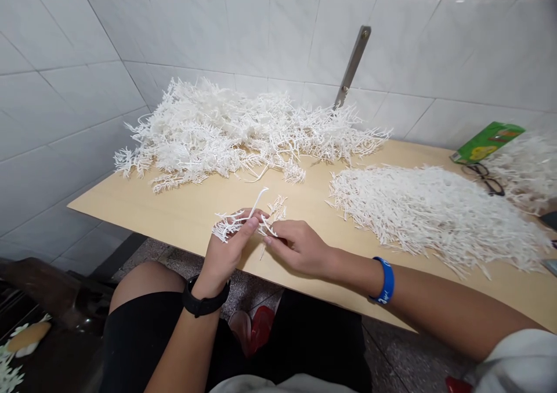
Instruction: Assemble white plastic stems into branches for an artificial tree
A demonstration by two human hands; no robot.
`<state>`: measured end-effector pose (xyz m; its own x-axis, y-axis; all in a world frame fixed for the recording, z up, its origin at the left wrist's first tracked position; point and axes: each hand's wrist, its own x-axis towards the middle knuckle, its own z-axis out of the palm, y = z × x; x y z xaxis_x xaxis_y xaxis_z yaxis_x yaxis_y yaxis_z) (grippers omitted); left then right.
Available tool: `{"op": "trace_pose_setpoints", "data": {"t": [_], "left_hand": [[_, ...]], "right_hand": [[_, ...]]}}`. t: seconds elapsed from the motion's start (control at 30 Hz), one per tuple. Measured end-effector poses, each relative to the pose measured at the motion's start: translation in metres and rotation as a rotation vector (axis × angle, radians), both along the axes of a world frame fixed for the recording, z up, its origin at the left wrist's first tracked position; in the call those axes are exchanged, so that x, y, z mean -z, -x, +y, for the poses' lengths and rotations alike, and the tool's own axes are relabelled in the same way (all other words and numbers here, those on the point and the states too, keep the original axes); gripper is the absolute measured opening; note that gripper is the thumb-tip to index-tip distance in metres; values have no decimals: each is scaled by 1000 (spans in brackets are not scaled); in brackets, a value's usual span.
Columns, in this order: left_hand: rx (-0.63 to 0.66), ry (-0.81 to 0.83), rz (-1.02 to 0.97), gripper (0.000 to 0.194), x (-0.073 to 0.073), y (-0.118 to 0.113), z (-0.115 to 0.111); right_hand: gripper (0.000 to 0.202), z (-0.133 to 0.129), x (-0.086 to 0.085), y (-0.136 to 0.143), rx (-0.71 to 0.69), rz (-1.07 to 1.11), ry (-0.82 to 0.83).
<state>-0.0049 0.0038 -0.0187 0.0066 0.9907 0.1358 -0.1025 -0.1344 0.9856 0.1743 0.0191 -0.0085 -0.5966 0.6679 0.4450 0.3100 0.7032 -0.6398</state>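
My left hand (230, 245) is closed around a white branched plastic sprig (224, 227), with its twigs fanning out to the left and one bare stem pointing up. My right hand (302, 245) pinches a small twig (267, 227) at the sprig's right side, thumb and forefinger together. Just beyond my fingers lies a small scatter of loose white pieces (278, 206) on the tan board (174, 213). Behind it spreads a large tangled heap of white sprigs (226, 132). To the right is a flatter pile of short white pieces (426, 213).
A green box (487, 141) and dark-framed glasses (485, 178) sit at the right, beside another white heap (528, 166). A metal strip (353, 65) stands against the tiled wall (270, 33) behind the board. The board's front edge runs above my knees.
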Motion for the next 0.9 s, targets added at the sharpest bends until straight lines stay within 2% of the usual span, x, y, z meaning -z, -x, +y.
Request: {"op": "trace_pose_setpoints", "data": {"t": [0.13,0.3,0.47,0.6,0.73,0.9], "left_hand": [[-97,4,-60,25,5,-1,1],[-168,-16,-12,24,3,-3,2],[-180,-33,-55,27,2,-2,3],[-201,-50,-4,29,1,-3,4],[-132,-49,113,28,-5,-5,2],[99,-46,227,41,-10,-5,-1]], "right_hand": [[30,0,1,0,40,39,12],[29,0,-4,0,109,160,5],[28,0,-6,1,102,188,4],[24,1,-7,-1,221,289,24],[27,1,-9,-2,340,381,53],[27,2,-9,-3,423,474,78]]}}
